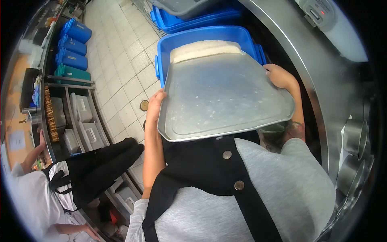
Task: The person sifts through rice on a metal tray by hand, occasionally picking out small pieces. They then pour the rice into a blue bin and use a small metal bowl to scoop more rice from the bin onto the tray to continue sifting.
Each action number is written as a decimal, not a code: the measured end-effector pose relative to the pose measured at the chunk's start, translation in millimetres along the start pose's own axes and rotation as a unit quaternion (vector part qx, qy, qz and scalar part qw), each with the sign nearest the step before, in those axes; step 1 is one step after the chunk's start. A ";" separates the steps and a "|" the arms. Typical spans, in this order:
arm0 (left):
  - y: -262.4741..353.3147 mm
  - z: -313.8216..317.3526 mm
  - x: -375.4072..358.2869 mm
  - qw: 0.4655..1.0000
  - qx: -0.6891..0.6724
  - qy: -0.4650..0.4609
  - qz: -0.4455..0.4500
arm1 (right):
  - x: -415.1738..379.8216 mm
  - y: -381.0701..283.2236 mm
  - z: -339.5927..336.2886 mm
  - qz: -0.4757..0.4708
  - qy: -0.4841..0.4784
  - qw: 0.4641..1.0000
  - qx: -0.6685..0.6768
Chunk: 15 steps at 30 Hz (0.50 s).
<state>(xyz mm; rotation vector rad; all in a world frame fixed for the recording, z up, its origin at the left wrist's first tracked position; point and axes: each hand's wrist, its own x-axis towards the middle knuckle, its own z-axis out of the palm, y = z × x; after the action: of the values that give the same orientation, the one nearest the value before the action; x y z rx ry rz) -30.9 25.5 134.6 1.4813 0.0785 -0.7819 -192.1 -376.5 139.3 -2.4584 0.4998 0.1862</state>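
Note:
A metal sheet pan (225, 94) spans the space in front of my body, its far end over a blue plastic tub (201, 32). White specks dot the pan's grey surface. Along its far end lies a thick off-white strip (205, 49) with a grainy top; its kind I cannot make out, nor whether it rests on the pan or in the tub. My left hand (156, 103) is closed on the pan's left edge, thumb on top. On the right edge, my right hand (281, 76) grips too, its fingers partly hidden underneath.
Another blue tub with a grey container (181, 7) stands beyond. A steel counter (290, 36) curves along my right, with metal pans (354, 137) on it. To the left, a co-worker in a black apron (96, 169) stands at a bench. Blue bins (74, 44) line the shelving.

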 end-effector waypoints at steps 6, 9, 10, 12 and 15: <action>-40.3 -32.9 34.4 0.995 0.040 0.056 -0.074 | 6.6 -11.0 1.2 0.090 -0.211 0.966 -0.119; -28.0 -38.1 34.8 0.994 0.056 -0.001 -0.093 | 0.0 -27.1 -11.0 0.084 -0.186 0.975 -0.094; -17.6 -28.3 31.6 0.997 -0.010 0.012 -0.078 | -3.1 -33.2 -15.2 0.096 -0.155 0.979 -0.090; -10.3 -20.6 39.0 0.995 -0.074 0.019 -0.065 | 3.8 -14.1 -11.2 0.051 -0.113 0.991 -0.050; 3.7 -3.8 57.3 0.991 -0.129 0.028 0.004 | 25.7 3.5 -10.5 0.014 -0.058 0.998 0.019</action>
<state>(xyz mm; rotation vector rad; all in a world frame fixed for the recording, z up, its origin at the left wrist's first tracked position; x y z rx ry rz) 15.9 4.6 108.5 1.2580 0.2096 -0.6960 -169.7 -393.3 139.4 -2.3889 0.4823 0.3247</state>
